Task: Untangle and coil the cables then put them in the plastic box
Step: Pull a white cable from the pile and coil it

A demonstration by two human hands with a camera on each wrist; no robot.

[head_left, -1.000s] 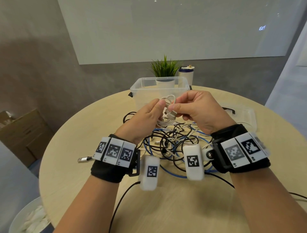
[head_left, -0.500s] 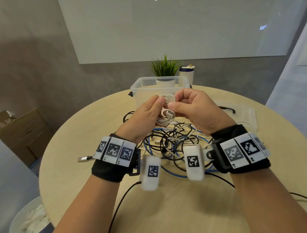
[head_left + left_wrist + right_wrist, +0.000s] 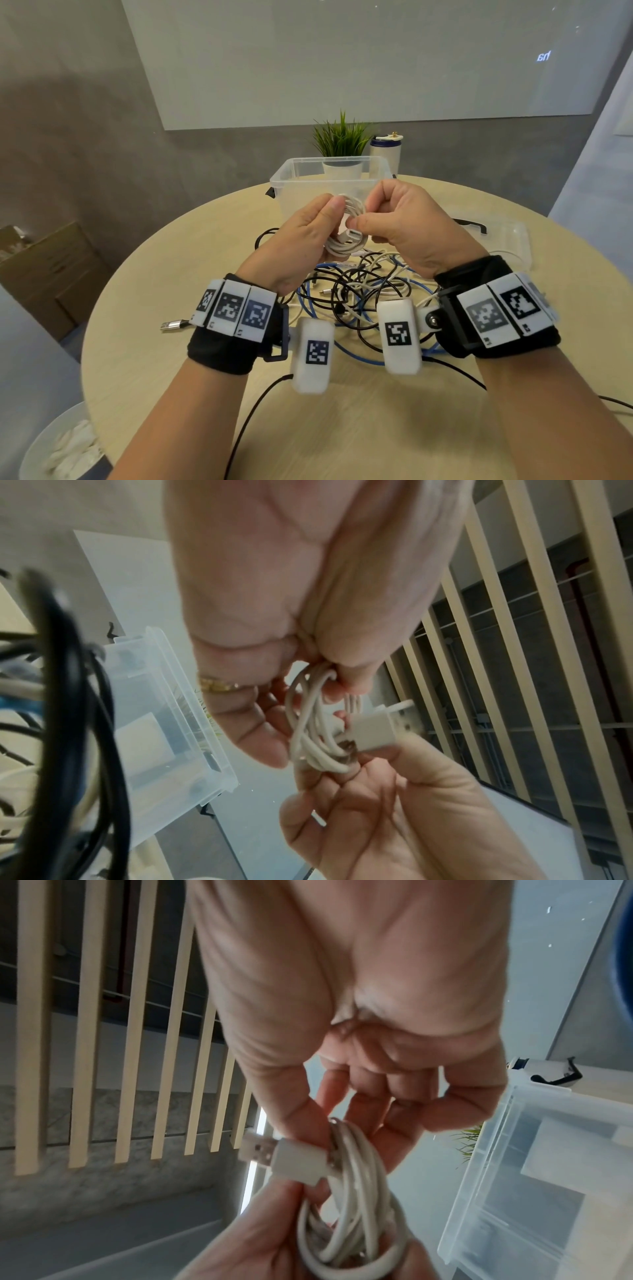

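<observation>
Both hands hold a coiled white USB cable in the air just in front of the clear plastic box. My left hand grips the loops of the white coil between thumb and fingers. My right hand pinches the coil beside its white USB plug, thumb on the plug. Under the hands, a tangle of black, blue and white cables lies on the round wooden table. The box stands open; I cannot see cables in it.
The box lid lies flat to the right of the box. A potted plant and a white canister stand behind the box. A silver USB plug lies at the left. A cardboard box stands on the floor.
Both hands have lifted the white coil a little higher and nearer the box. The right hand has turned, carrying the plug end round the loops.
</observation>
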